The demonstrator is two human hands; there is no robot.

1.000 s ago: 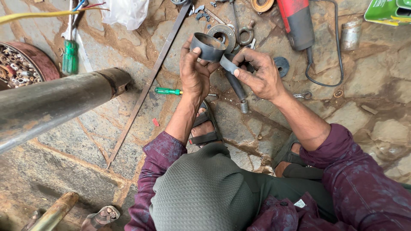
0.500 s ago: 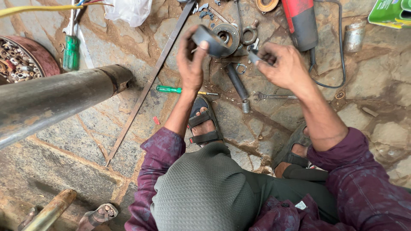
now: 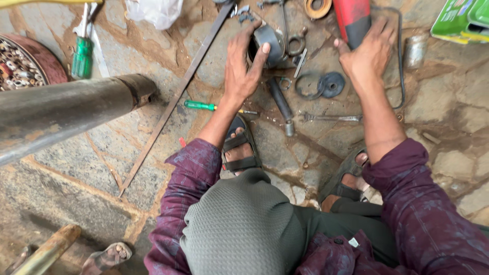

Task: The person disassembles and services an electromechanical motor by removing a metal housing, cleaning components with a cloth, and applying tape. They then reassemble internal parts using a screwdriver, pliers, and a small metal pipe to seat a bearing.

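free: bare stone floor [image 3: 81,168] at 8 o'clock | blocked: metal pipe [image 3: 66,109] at 9, flat bar [image 3: 175,97] at 11, scattered tools [image 3: 305,86] at 12–1

Green box [image 3: 460,20] top right; white bag [image 3: 155,10] top.

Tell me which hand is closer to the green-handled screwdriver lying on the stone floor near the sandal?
The left hand. It grips a dark round metal part just above the green-handled screwdriver, while the right hand rests on the red power tool, farther away.
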